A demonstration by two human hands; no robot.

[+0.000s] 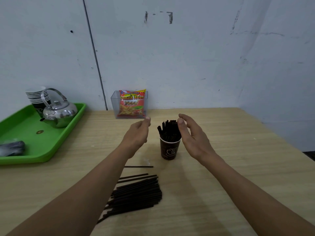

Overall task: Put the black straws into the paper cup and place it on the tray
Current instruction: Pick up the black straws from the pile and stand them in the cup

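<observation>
A dark brown paper cup (168,150) stands upright on the wooden table (230,176), packed with a bunch of black straws (168,129) that stick out of its top. My left hand (138,133) hovers just left of the bunch, fingers straight, holding nothing. My right hand (190,133) is close on the right side, fingers relaxed and straight, thumb near the straw tips. A pile of loose black straws (136,193) lies on the table in front of the cup, partly under my left forearm. The green tray (56,142) sits at the far left.
On the tray stand a steel kettle (58,113), a stack of paper cups (36,97), a crumpled grey wrapper (12,148) and a coin. A clear box with a red snack bag (132,104) stands against the wall behind the cup.
</observation>
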